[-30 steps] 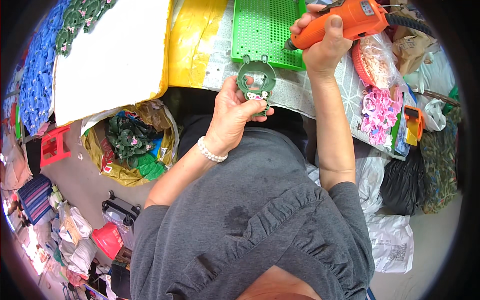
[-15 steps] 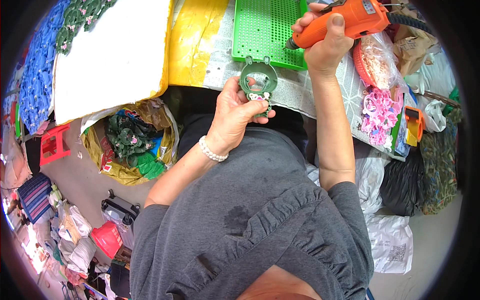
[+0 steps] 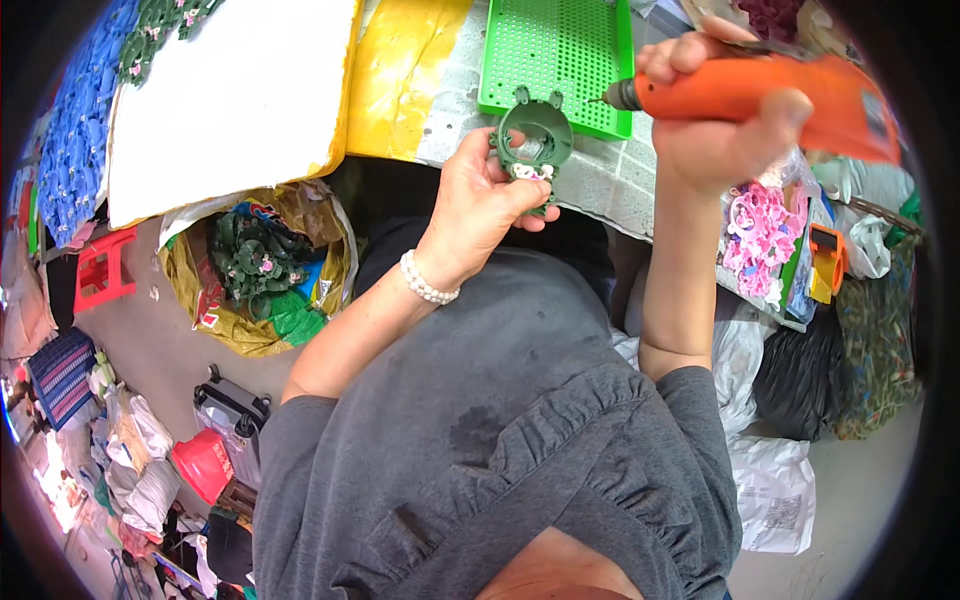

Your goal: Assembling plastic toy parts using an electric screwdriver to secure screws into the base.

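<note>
The left hand (image 3: 474, 208) pinches a dark green plastic ring part (image 3: 560, 140), thumb across the lower end by the small white and pink ornament (image 3: 530, 173), with fingers behind. The part is just to the near side of the green perforated tray (image 3: 560, 60), its two small ears toward the tray; whether they touch it cannot be told. The right hand (image 3: 712, 150) is wrapped around an orange electric screwdriver (image 3: 725, 90), its thumb blurred. The bit points left, over the tray's right side as seen from above, and stands apart from the part.

Handling this pair well, I judge, calls for a firm pinch low on the ring, keeping fingertips clear of the bit's line. The bit should meet any screw hole squarely and be seated before power is given, with light pressure, since thin plastic could crack or slip. Resting the part on the counter (image 3: 605, 178) near the tray would probably steady it better than mid-air. Any screw is too small to make out.

Left of the tray lies a white panel (image 3: 230, 110); pink plastic pieces (image 3: 765, 235) are to its right, nearer the body.
</note>
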